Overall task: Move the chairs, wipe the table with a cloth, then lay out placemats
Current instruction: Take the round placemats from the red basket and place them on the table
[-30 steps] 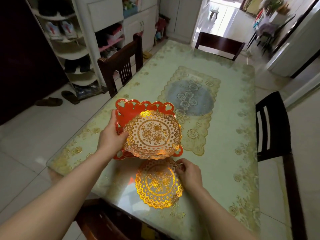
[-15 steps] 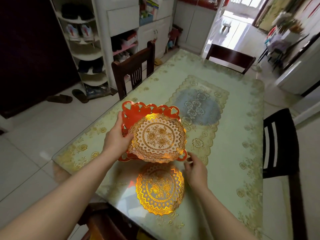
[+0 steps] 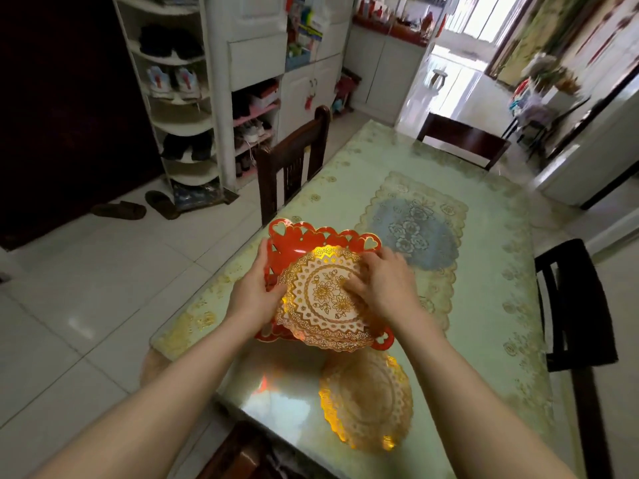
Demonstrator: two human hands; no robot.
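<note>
The left hand (image 3: pixel 254 292) grips the left rim of the red tray (image 3: pixel 304 238), held above the table (image 3: pixel 484 271); the right hand (image 3: pixel 378 283) presses fingers on the stack of gold placemats (image 3: pixel 323 299) in the tray; one gold placemat (image 3: pixel 368 397) lies flat nearer the table's near edge than the tray; open tabletop stretches right of the tray.

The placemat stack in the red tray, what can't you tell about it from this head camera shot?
- Number of mats in the stack: edges overlap in the head view.
- Right hand: blurred, so whether it has pinched the top mat is unclear.
- Red tray: its floor is covered by mats.
- Placemat on the table: pattern washed out by glare.
</note>
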